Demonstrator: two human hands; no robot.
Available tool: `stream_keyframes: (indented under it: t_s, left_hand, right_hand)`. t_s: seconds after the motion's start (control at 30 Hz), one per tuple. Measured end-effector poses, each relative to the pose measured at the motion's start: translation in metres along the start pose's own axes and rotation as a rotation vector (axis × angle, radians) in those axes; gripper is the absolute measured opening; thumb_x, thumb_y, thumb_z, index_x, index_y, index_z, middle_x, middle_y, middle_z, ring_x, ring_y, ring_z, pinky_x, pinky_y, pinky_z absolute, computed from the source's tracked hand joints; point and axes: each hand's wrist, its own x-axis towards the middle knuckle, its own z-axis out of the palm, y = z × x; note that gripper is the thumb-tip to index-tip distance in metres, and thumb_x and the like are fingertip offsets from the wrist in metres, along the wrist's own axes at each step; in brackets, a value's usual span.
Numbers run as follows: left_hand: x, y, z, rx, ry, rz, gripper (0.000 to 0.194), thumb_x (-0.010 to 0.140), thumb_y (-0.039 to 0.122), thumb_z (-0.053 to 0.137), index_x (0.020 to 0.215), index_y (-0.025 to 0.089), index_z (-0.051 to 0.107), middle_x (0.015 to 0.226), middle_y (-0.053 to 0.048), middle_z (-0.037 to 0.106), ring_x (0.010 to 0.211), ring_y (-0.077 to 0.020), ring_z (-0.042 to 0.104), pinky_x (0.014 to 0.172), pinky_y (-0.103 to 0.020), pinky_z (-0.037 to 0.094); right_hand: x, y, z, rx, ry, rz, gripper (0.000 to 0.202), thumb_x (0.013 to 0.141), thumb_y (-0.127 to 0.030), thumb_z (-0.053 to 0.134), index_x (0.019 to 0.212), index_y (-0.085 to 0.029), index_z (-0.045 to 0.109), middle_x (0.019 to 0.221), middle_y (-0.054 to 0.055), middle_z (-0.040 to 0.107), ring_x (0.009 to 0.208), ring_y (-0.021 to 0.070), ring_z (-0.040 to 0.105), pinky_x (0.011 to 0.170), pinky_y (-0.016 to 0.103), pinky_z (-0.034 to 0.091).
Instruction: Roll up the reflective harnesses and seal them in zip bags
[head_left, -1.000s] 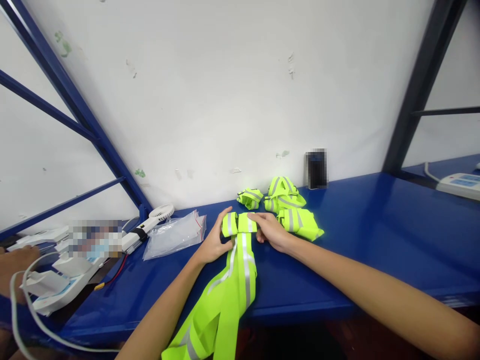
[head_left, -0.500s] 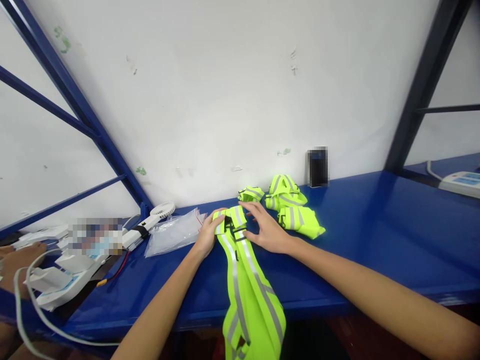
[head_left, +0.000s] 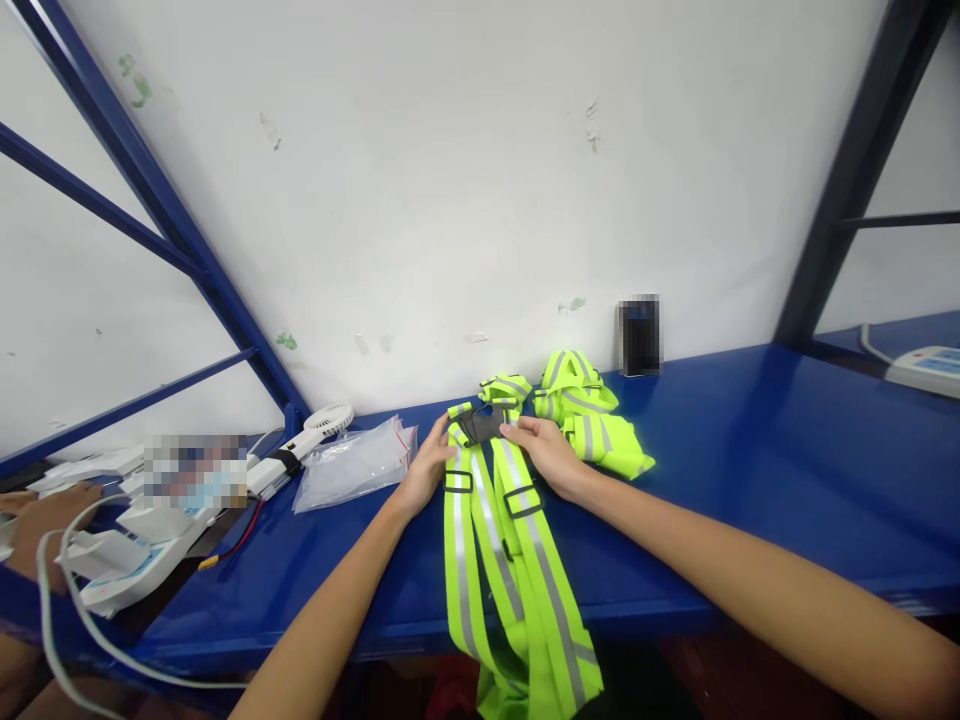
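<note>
A neon yellow reflective strap vest (head_left: 491, 560) lies over the front edge of the blue table, its lower part hanging down. Near its top is a dark buckle (head_left: 482, 424), with black adjusters on the straps below. My left hand (head_left: 429, 465) touches the left strap beside the buckle, fingers partly hidden at the strap's edge. The fingers of my right hand (head_left: 546, 450) pinch the right strap at the buckle's right end. Behind and to the right are bundled yellow straps (head_left: 574, 385) and a folded yellow bundle (head_left: 609, 445).
Clear plastic bags (head_left: 356, 462) and a small white fan (head_left: 328, 418) lie left on the blue table (head_left: 750, 470). Power strips with cables and another person's hand (head_left: 56, 530) are at far left. A dark box (head_left: 640, 337) stands against the wall.
The top of the vest has been opened out, showing the dark buckle and both adjusters. My right hand has closed on the right strap; my left hand has shifted slightly right.
</note>
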Motion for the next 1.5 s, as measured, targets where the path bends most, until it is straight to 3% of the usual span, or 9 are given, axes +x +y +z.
stream_keyframes:
  t_s: [0.1,0.3,0.4,0.53,0.67,0.9,1.33,1.5]
  left_hand:
    - [0.004,-0.007,-0.001,0.132,0.035,-0.023,0.072,0.070,0.024,0.068,0.137,0.020,0.043,0.124,-0.009,0.064,0.108,-0.0264,0.063,0.092,-0.038,0.048]
    - [0.007,-0.009,-0.005,0.264,0.153,0.037,0.047,0.068,0.032,0.076,0.110,0.014,0.065,0.101,-0.009,0.073,0.098,-0.0269,0.066,0.087,-0.038,0.050]
    - [0.007,-0.012,-0.006,0.256,0.181,0.026,0.043,0.070,0.034,0.074,0.108,0.015,0.068,0.095,-0.006,0.074,0.094,-0.0260,0.067,0.086,-0.038,0.050]
    - [0.005,-0.017,-0.004,0.221,0.131,-0.014,0.039,0.073,0.036,0.071,0.106,0.014,0.070,0.090,-0.006,0.074,0.091,-0.0264,0.067,0.083,-0.038,0.051]
    - [0.003,-0.016,0.002,0.242,0.106,-0.058,0.037,0.072,0.036,0.072,0.102,0.014,0.071,0.088,-0.007,0.074,0.086,-0.0263,0.067,0.077,-0.037,0.052]
    - [0.000,-0.008,0.006,0.214,0.059,-0.049,0.038,0.071,0.032,0.075,0.103,0.013,0.071,0.086,-0.007,0.075,0.085,-0.0259,0.069,0.081,-0.037,0.052]
    - [-0.001,-0.005,0.012,0.086,0.104,-0.087,0.037,0.059,0.026,0.084,0.091,0.012,0.072,0.085,-0.006,0.075,0.076,-0.0204,0.069,0.075,-0.030,0.052]
    - [-0.002,-0.007,0.013,0.078,0.107,-0.118,0.037,0.057,0.025,0.086,0.089,0.012,0.072,0.084,-0.006,0.075,0.074,-0.0182,0.068,0.074,-0.029,0.052]
  right_hand:
    - [-0.001,0.002,0.002,0.122,-0.007,0.077,0.030,0.073,-0.043,0.073,0.086,-0.017,0.062,0.075,0.004,0.069,0.067,0.0192,0.064,0.067,0.033,0.053]
    - [-0.005,-0.001,0.005,0.178,-0.147,0.127,0.052,0.068,-0.024,0.074,0.117,-0.022,0.053,0.089,0.002,0.072,0.075,0.0196,0.068,0.068,0.032,0.055]
    - [-0.007,-0.004,0.006,0.138,-0.182,0.078,0.049,0.068,-0.018,0.068,0.115,-0.022,0.056,0.083,-0.001,0.071,0.068,0.0164,0.067,0.063,0.027,0.053]
    - [-0.007,-0.005,0.007,0.008,-0.166,-0.032,0.040,0.071,-0.023,0.069,0.110,-0.018,0.061,0.074,-0.001,0.071,0.064,0.0169,0.066,0.064,0.029,0.052]
    - [-0.004,0.002,0.004,-0.060,-0.156,-0.101,0.038,0.071,-0.029,0.073,0.105,-0.016,0.065,0.081,0.002,0.073,0.070,0.0206,0.068,0.070,0.035,0.054]
    - [0.002,0.010,0.000,-0.156,-0.080,-0.210,0.034,0.072,-0.024,0.071,0.104,-0.016,0.069,0.101,0.007,0.074,0.090,0.0242,0.069,0.087,0.040,0.053]
    - [0.000,0.010,0.002,-0.246,-0.004,-0.231,0.031,0.075,-0.025,0.065,0.103,-0.014,0.070,0.097,0.008,0.075,0.089,0.0260,0.070,0.078,0.036,0.055]
    - [-0.002,0.011,0.003,-0.416,0.085,-0.299,0.024,0.072,-0.018,0.060,0.094,-0.015,0.070,0.088,0.006,0.075,0.083,0.0248,0.069,0.072,0.033,0.054]
